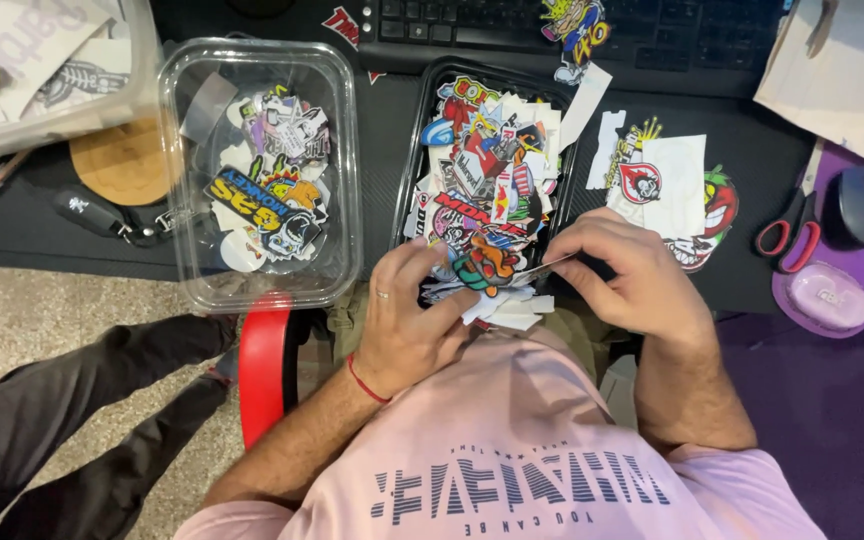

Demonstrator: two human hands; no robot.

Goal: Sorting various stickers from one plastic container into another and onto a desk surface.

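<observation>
- The sticker (492, 268), a die-cut piece in orange, green and dark tones, sits between both hands just over the near edge of the counter (752, 150), above the person's lap.
- The left hand (407, 315) is curled, thumb and forefingers closed on the sticker's left side; a ring and a red wrist cord show on it.
- The right hand (624, 270) is also curled, its fingertips pinched on a thin white edge at the sticker's right, apparently the backing or a neighbouring slip; which one I cannot tell.
- Judged from the grip, the step in hand looks like separating or peeling one sticker from the pile; the next move would call for a fine pinch at the edge and a slow pull so the paper does not tear.
- Directly beyond the hands lies the black tray (414, 150), heaped with mixed stickers, with white slips (507, 312) spilling over its near end.
- To the left stands a clear plastic tub (187, 250) holding more stickers.
- To the right, loose stickers (667, 180) lie flat on the counter, then red-handled scissors (787, 232) and a mouse (857, 205) on a purple pad.
- A keyboard (552, 25) runs along the far side; a key fob (92, 212) lies at far left.
</observation>
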